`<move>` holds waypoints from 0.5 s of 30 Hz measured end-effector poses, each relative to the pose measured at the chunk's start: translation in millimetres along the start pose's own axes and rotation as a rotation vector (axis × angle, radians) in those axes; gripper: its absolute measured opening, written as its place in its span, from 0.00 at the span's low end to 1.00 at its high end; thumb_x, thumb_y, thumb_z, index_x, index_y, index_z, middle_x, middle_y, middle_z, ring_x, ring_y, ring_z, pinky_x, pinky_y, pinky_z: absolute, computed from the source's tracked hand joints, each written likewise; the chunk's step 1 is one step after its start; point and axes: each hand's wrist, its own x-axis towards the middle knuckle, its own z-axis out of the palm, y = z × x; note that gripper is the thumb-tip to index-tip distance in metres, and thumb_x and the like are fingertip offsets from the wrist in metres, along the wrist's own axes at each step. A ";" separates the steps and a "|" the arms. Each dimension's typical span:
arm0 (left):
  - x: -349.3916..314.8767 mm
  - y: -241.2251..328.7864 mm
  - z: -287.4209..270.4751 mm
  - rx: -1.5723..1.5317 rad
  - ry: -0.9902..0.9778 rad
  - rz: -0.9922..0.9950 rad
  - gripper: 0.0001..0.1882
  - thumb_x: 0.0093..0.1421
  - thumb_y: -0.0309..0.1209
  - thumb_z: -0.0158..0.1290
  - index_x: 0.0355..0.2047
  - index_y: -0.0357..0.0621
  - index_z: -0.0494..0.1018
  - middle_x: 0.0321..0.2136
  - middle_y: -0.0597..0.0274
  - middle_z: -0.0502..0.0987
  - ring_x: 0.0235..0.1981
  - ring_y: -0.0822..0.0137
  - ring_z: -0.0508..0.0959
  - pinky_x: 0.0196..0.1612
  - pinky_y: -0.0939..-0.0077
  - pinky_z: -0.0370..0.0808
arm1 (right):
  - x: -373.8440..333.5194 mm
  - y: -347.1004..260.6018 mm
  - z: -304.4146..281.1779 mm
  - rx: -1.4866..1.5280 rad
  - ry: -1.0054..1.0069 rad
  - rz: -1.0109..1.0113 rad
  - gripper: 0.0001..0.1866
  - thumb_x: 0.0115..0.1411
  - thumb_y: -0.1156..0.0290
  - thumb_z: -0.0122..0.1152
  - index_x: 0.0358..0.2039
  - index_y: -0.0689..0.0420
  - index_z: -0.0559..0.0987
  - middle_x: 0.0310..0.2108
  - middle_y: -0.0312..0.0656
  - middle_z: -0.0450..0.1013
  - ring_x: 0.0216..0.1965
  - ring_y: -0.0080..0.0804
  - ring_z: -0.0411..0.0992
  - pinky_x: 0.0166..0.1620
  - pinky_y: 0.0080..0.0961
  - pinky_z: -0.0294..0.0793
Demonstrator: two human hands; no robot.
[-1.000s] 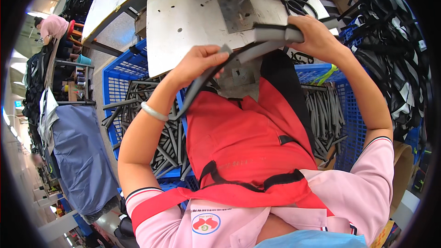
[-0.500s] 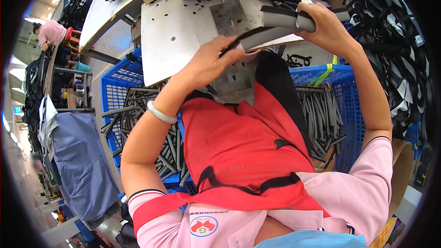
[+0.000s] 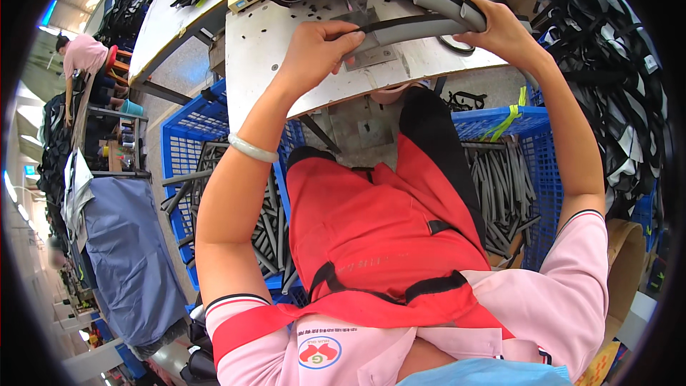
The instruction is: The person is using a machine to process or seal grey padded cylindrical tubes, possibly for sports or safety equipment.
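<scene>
The left hand (image 3: pixel 314 46) is closed around the near end of a long grey strap (image 3: pixel 414 27), with the fingers curled over its top edge. The right hand (image 3: pixel 500 28) grips the other end of the same strap, where the strap bends back on itself into a thick fold. The strap lies stretched between both hands, just above the white tabletop (image 3: pixel 279 78), which has many small holes in it. Under the middle of the strap there is a small metal plate (image 3: pixel 379 53) fixed on the tabletop; if the strap touches it, I cannot tell. The left wrist carries a pale bracelet (image 3: pixel 250 148). The person wears a red apron (image 3: pixel 371 236) over a pink shirt. Below the tabletop, on the left side, a blue crate (image 3: pixel 182 136) holds many grey straps, and a second blue crate (image 3: pixel 532 125) with similar grey pieces stands on the right. Far on the left another person in pink (image 3: pixel 82 57) bends over a rack.
</scene>
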 end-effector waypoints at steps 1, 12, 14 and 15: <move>3.2 -1.0 -1.0 0.000 0.000 0.003 0.19 0.58 0.34 0.58 0.43 0.29 0.76 0.20 0.62 0.77 0.16 0.79 0.68 0.20 0.85 0.65 | 2.1 0.3 -0.3 -0.002 0.002 0.000 0.33 0.50 0.69 0.70 0.54 0.66 0.69 0.33 0.44 0.73 0.32 0.23 0.69 0.39 0.24 0.70; 16.9 -5.8 -7.7 -0.069 0.011 -0.014 0.18 0.59 0.34 0.57 0.43 0.30 0.77 0.20 0.60 0.77 0.16 0.79 0.68 0.20 0.84 0.66 | 15.7 6.8 4.2 -0.030 0.078 -0.070 0.35 0.50 0.67 0.70 0.57 0.66 0.67 0.36 0.46 0.74 0.34 0.26 0.70 0.42 0.24 0.71; 21.1 -6.1 -7.3 -0.086 0.012 -0.013 0.16 0.59 0.33 0.57 0.42 0.30 0.77 0.21 0.61 0.77 0.16 0.79 0.68 0.20 0.84 0.65 | 20.5 4.6 1.4 -0.019 0.041 -0.034 0.36 0.50 0.66 0.70 0.57 0.65 0.67 0.37 0.47 0.74 0.35 0.28 0.71 0.44 0.25 0.71; 24.0 -6.7 -7.3 -0.102 0.009 -0.009 0.15 0.60 0.31 0.56 0.42 0.31 0.77 0.21 0.61 0.76 0.16 0.79 0.67 0.21 0.85 0.64 | 22.8 3.8 -0.1 -0.009 0.007 0.004 0.37 0.50 0.65 0.70 0.58 0.65 0.67 0.38 0.49 0.74 0.36 0.30 0.71 0.46 0.25 0.71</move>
